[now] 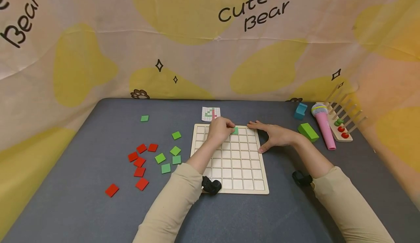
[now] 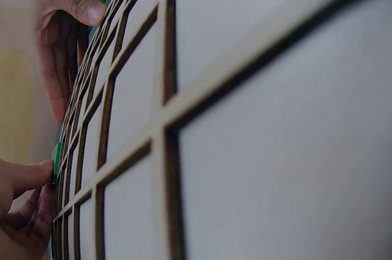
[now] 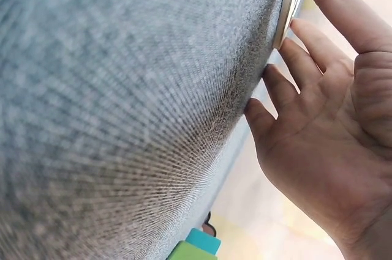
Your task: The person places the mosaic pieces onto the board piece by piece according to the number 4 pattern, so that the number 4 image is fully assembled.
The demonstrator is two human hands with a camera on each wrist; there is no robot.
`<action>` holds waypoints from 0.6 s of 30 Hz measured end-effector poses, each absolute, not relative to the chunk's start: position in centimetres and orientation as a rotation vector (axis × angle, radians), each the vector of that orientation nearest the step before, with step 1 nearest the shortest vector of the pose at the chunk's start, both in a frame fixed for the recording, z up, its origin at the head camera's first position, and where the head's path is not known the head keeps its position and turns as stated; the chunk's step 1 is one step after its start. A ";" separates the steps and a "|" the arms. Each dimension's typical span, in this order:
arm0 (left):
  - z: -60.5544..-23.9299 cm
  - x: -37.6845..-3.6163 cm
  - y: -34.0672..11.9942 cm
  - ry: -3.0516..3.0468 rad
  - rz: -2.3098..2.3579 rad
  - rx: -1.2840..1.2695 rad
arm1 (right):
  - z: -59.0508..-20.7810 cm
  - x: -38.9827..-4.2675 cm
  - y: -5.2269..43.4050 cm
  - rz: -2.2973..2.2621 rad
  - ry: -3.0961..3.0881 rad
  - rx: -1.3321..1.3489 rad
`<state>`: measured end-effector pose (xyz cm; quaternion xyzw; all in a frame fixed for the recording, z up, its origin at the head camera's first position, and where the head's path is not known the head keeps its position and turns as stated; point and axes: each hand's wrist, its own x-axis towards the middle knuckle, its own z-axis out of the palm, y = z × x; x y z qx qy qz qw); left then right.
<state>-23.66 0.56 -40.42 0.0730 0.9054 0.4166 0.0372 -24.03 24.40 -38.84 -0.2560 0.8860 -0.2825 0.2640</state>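
My left hand (image 1: 220,130) reaches over the far rows of a pale wooden grid board (image 1: 265,173). Between thumb and fingertips it pinches a small green square tile (image 1: 235,130), which shows edge-on in the left wrist view, close against the grid. My right hand (image 1: 277,135) rests at the board's far right corner, thumb on the right side and fingers extended along the far edge. The right wrist view shows those fingers (image 3: 303,67) spread, with nothing held. Behind the board lies a small printed card (image 1: 206,115) with a green and red grid pattern.
Left of the board lie several loose red tiles (image 1: 139,172) and green tiles (image 1: 165,168), one green tile (image 1: 144,118) farther back. At the right stand a blue block (image 1: 300,111), a green block (image 1: 308,132), a pink microphone (image 1: 325,126) and a pegged wooden rack (image 1: 347,138).
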 end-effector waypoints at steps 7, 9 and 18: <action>-40.1 -23.8 0.6 2.823 1.227 0.239 | -38.6 -24.0 24.4 -0.773 2.394 -0.691; -40.1 -23.9 0.5 2.820 1.230 0.248 | -38.6 -24.0 24.4 -0.773 2.395 -0.693; -38.6 -24.5 -1.9 2.775 1.281 0.305 | -38.5 -24.0 24.0 -0.762 2.395 -0.687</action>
